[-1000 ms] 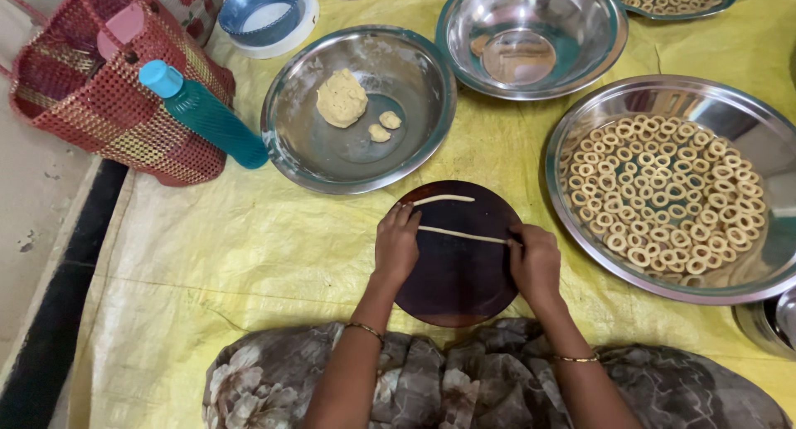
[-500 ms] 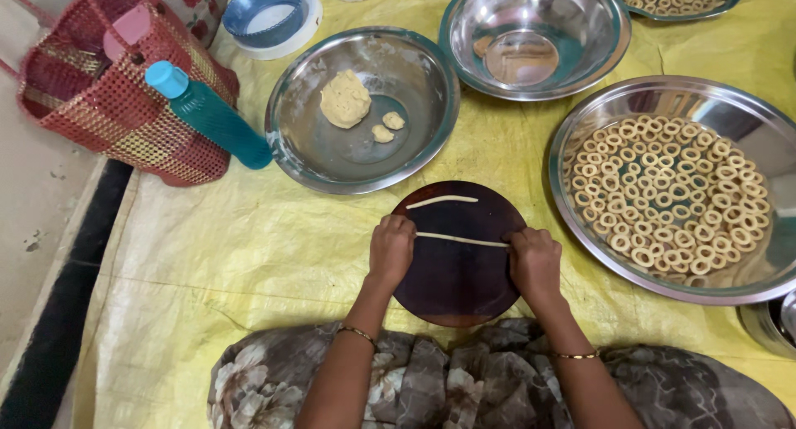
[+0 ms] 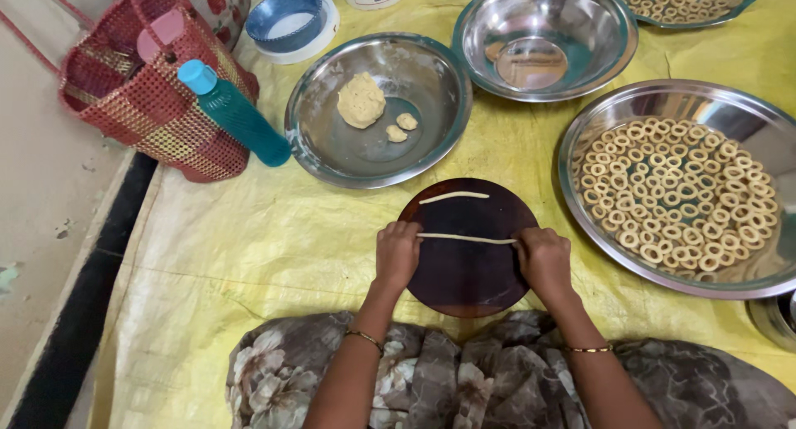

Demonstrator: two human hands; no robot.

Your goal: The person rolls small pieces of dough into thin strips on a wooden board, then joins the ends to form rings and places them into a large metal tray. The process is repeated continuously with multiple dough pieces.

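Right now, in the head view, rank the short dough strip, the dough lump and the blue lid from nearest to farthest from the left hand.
From the left hand:
1. Short dough strip, just beyond it on the dark round board.
2. Dough lump, in the steel bowl ahead.
3. Blue lid, at the far edge, to the left.

Bare forearms, thin gold bangle on each wrist — grey floral-print garment (image 3: pixel 497 379) over lap
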